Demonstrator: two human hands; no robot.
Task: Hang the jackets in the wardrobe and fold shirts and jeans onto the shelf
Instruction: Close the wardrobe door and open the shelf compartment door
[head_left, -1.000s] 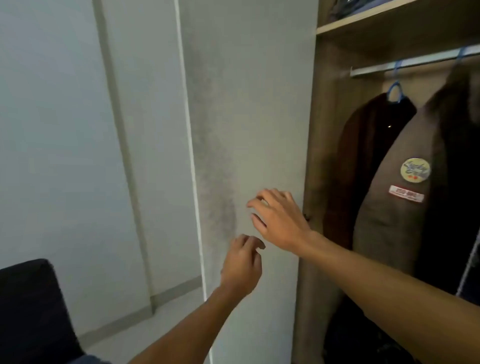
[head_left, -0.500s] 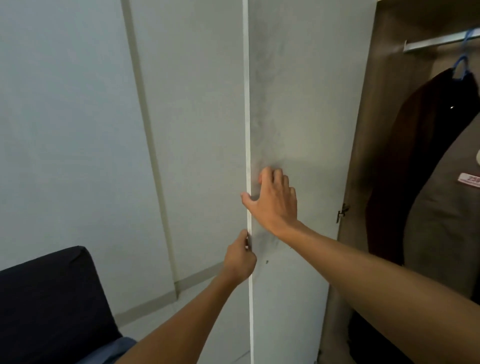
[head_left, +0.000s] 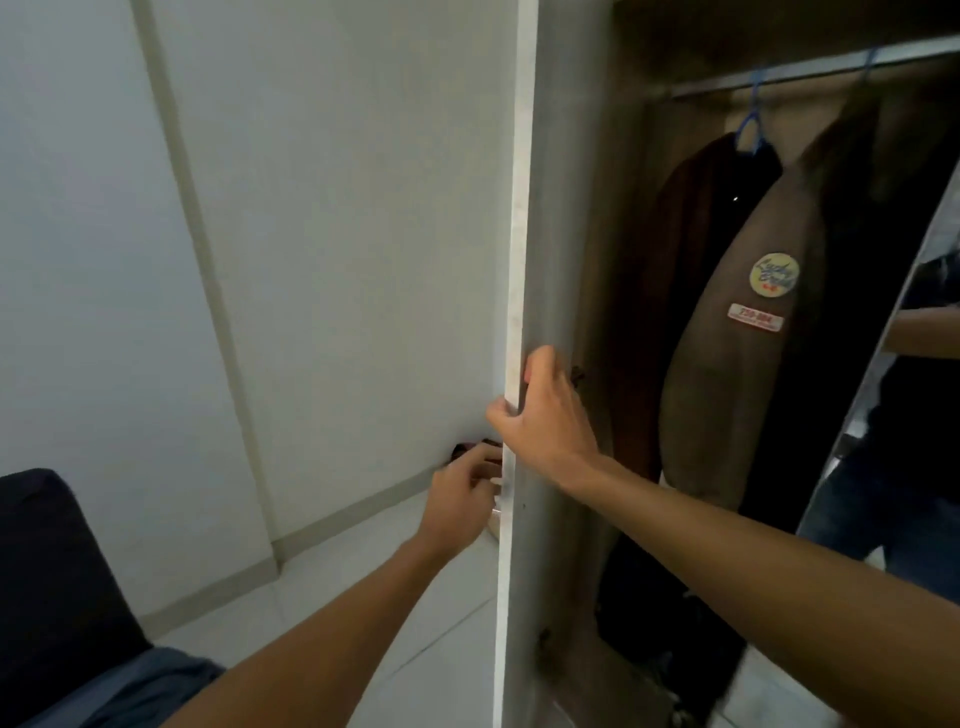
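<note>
The white wardrobe door (head_left: 519, 208) stands edge-on in the middle of the view. My right hand (head_left: 545, 421) grips its edge, thumb on the left face and fingers wrapped round the right face. Lower down, my left hand (head_left: 462, 493) holds the same edge from the left side. Inside the wardrobe an olive-brown jacket (head_left: 737, 364) with a round yellow patch hangs from the rail (head_left: 810, 73). Left of it a dark brown jacket (head_left: 685, 218) hangs on a blue hanger (head_left: 750, 122).
A dark sofa arm (head_left: 52, 571) with blue denim cloth (head_left: 135, 686) beside it fills the lower left. White wall panels (head_left: 311, 208) lie behind the door. A mirrored door (head_left: 893, 415) stands at the right edge. Pale floor tiles (head_left: 363, 571) show below.
The door has swung from facing me to edge-on, and more of the wardrobe interior shows. My right hand went from flat on the panel to gripping the edge. My left hand stayed on the edge.
</note>
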